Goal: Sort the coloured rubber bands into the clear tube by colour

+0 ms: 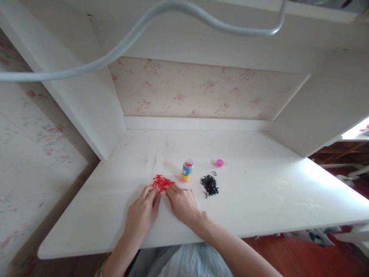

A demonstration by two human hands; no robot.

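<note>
A loose pile of red bands (162,182) lies on the white desk, just beyond my fingertips. My left hand (144,206) touches the pile's near left side, its fingers pressed together. At the near right side, my right hand (183,202) has closed fingertips against the red bands. Whatever either hand pinches is too small to make out. Just behind my right hand stands a small clear jar (187,171), upright, with a blue label, red pieces near the top and yellow at the bottom. Right of the jar is a heap of black bands (210,185).
A pink lid (220,163) with a small loop lies behind the black heap. White panels enclose the desk (259,200) at the left, right and back. A pale cable (184,8) crosses the top of the view.
</note>
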